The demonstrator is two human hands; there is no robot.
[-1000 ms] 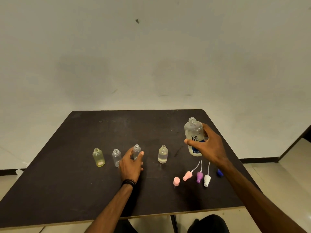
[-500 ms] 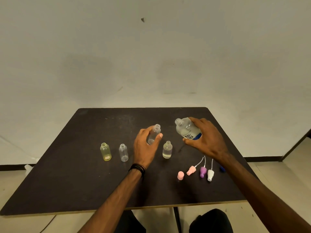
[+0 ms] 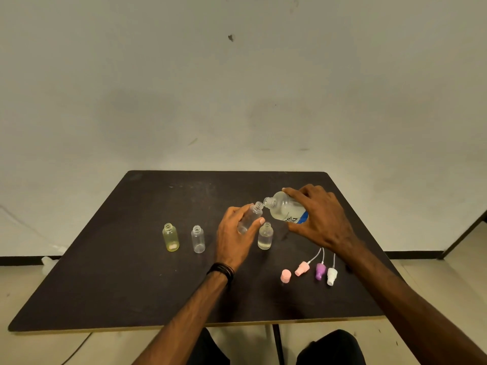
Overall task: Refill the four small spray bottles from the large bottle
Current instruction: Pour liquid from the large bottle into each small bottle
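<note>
My left hand [image 3: 233, 237] grips a small clear bottle [image 3: 251, 214], lifted off the dark table [image 3: 131, 272] and tilted to the right. My right hand [image 3: 320, 217] holds the large bottle [image 3: 283, 209] with a blue label, tipped left so its open mouth meets the small bottle's mouth. Three more uncapped small bottles stand on the table: a yellowish one [image 3: 170, 237], a clear one [image 3: 198, 238], and a clear one [image 3: 264, 236] with a little liquid, just below the held bottle.
Spray caps lie on the table in front of my right arm: a pink cap [image 3: 285, 275], a pink sprayer [image 3: 301, 268], a purple sprayer [image 3: 320, 271] and a white sprayer [image 3: 331, 276]. A pale wall stands behind the table.
My left hand lifted the third small bottle off the table and tilted it. My right hand raised the large bottle, tipped it left and brought its mouth to the small bottle's.
</note>
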